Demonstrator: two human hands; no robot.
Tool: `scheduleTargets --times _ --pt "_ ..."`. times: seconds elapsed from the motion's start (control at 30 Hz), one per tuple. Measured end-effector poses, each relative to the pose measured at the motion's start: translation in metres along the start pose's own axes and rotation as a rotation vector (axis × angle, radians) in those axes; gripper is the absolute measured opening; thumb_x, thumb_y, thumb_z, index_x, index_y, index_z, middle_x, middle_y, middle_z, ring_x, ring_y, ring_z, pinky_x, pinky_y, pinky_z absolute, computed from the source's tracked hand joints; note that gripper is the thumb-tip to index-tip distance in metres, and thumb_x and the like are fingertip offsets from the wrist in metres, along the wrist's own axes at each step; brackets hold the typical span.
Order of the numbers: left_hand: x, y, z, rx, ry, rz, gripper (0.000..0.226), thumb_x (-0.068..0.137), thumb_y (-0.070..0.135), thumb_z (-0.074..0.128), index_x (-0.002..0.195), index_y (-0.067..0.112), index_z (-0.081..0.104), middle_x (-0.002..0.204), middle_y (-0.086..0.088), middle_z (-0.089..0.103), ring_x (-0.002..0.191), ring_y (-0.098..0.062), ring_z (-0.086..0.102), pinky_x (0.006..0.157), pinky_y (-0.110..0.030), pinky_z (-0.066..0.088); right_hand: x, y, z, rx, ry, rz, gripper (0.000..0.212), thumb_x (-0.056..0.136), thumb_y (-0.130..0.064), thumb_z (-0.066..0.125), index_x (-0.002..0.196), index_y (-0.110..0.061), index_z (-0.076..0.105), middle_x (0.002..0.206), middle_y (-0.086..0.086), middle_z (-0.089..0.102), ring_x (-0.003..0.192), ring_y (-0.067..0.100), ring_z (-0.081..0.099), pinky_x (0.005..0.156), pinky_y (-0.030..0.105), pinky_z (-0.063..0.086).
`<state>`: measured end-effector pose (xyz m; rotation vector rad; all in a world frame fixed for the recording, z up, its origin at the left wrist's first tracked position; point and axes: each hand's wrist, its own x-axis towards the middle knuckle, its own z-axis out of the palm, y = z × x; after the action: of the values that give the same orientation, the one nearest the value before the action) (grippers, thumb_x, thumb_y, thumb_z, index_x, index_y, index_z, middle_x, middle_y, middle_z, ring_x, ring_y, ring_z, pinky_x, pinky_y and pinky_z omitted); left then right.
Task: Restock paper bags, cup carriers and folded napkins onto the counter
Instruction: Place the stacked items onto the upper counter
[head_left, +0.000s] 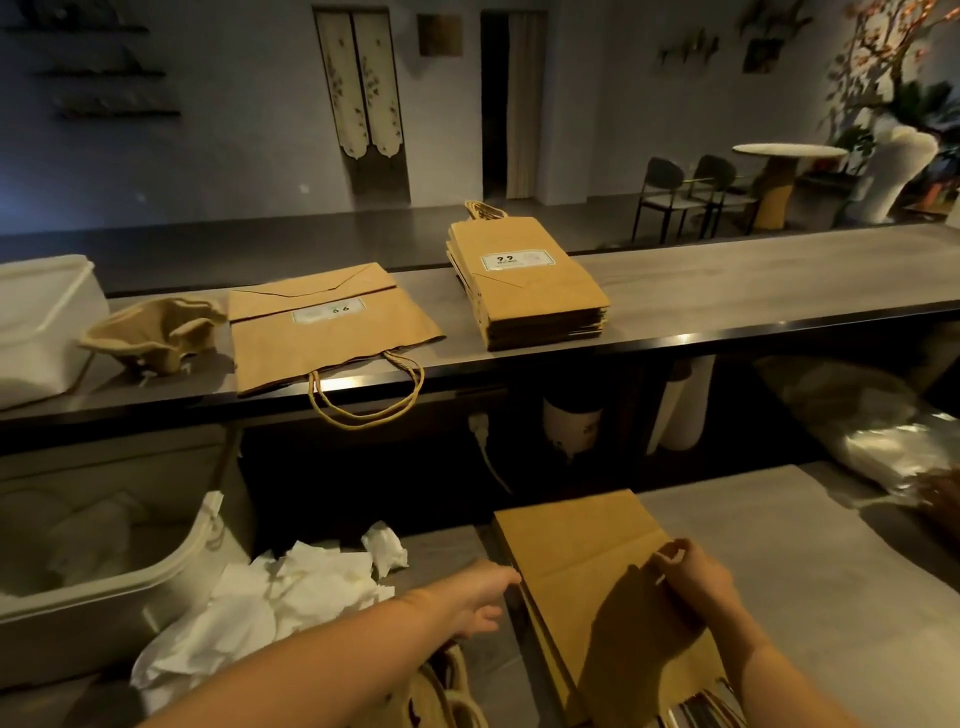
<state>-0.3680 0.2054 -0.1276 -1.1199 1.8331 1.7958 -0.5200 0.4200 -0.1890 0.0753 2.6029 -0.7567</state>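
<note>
Dim grey worktop (810, 545) sits below the counter (753, 280), close to you. A low bag pile (587, 551) lies on it. Your right hand (696, 584) curls its fingers onto the top bag and pinches it. Your left hand (475, 597) touches the pile's side with fairly straight fingers. White napkins (291, 587) lie below the counter too. Up on the counter sit a cup carrier (156, 332), one flat bag (322, 338) and a tall bag pile (524, 291).
</note>
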Motion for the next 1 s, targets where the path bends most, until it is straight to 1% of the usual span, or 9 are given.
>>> scheduleTargets --times 0.13,0.27,0.33,0.5,0.7,0.77,0.87,0.93,1.0 --pt "0.013 -0.008 0.001 -0.004 -0.011 -0.104 0.053 0.097 0.018 0.046 0.145 0.011 0.023 0.151 -0.011 0.026 0.136 -0.029 0.032 0.107 -0.036 0.033 0.008 -0.005 0.001 -0.029 -0.013 0.024 0.056 0.093 -0.05 0.045 0.132 -0.011 0.041 0.124 0.013 0.056 0.113 0.031 0.053 0.093 0.04 0.046" --pt "0.02 -0.013 0.002 0.006 -0.026 -0.123 0.053 0.097 0.016 0.046 0.145 0.012 0.024 0.151 -0.009 0.026 0.135 -0.027 0.034 0.107 -0.037 0.033 0.004 -0.011 0.002 -0.042 -0.055 0.025 0.046 0.095 -0.047 0.041 0.101 -0.004 0.055 0.09 0.01 0.06 0.081 0.023 0.058 0.075 0.034 0.048" --pt "0.021 -0.013 0.001 0.001 -0.035 -0.122 0.051 0.097 0.016 0.046 0.144 0.013 0.026 0.151 -0.008 0.027 0.135 -0.026 0.034 0.106 -0.037 0.033 0.002 -0.01 0.004 -0.014 -0.06 0.022 0.043 0.096 -0.044 0.043 0.096 -0.002 0.054 0.082 0.01 0.057 0.071 0.021 0.055 0.065 0.031 0.044" --pt "0.022 -0.014 0.006 0.032 -0.048 -0.147 0.049 0.097 0.016 0.047 0.142 0.015 0.029 0.151 -0.005 0.028 0.137 -0.025 0.029 0.107 -0.039 0.034 -0.003 -0.012 0.004 0.017 -0.109 0.026 0.045 0.096 -0.043 0.043 0.117 -0.003 0.05 0.115 0.018 0.056 0.086 0.027 0.052 0.075 0.032 0.043" --pt "0.025 -0.015 0.002 0.049 -0.006 -0.196 0.053 0.096 0.015 0.047 0.144 0.015 0.023 0.15 -0.011 0.027 0.134 -0.029 0.034 0.105 -0.039 0.035 -0.012 -0.02 0.004 0.133 -0.245 0.021 0.045 0.099 -0.034 0.039 0.124 0.002 0.049 0.103 0.014 0.056 0.088 0.027 0.056 0.086 0.038 0.047" --pt "0.025 -0.013 -0.001 0.09 0.009 -0.206 0.052 0.097 0.015 0.045 0.143 0.016 0.023 0.151 -0.012 0.025 0.135 -0.03 0.032 0.106 -0.043 0.033 -0.012 -0.019 0.001 0.234 -0.269 0.012 0.044 0.099 -0.027 0.044 0.135 -0.004 0.04 0.12 0.019 0.053 0.1 0.033 0.056 0.087 0.041 0.048" --pt "0.022 -0.006 -0.002 0.211 0.003 -0.204 0.05 0.096 0.016 0.045 0.142 0.011 0.025 0.151 -0.015 0.023 0.138 -0.035 0.025 0.109 -0.049 0.027 -0.018 -0.025 -0.013 0.443 -0.347 0.007 0.059 0.097 -0.017 0.046 0.148 -0.025 0.017 0.146 0.019 0.033 0.092 0.03 0.056 0.068 0.036 0.052" --pt "0.024 -0.004 -0.004 0.154 -0.051 -0.203 0.05 0.092 0.017 0.048 0.139 0.01 0.033 0.146 -0.016 0.032 0.134 -0.036 0.032 0.109 -0.049 0.03 -0.023 -0.033 -0.025 0.515 -0.406 -0.041 0.056 0.098 -0.013 0.043 0.146 -0.031 0.02 0.146 0.019 0.03 0.084 0.024 0.055 0.059 0.031 0.052" --pt "0.024 -0.005 -0.006 0.058 -0.069 -0.174 0.051 0.089 0.015 0.053 0.137 0.013 0.036 0.136 -0.017 0.045 0.125 -0.034 0.045 0.104 -0.048 0.038 -0.027 -0.038 -0.033 0.526 -0.445 -0.113 0.045 0.099 -0.011 0.039 0.141 -0.025 0.034 0.141 0.016 0.039 0.088 0.022 0.056 0.064 0.029 0.054"
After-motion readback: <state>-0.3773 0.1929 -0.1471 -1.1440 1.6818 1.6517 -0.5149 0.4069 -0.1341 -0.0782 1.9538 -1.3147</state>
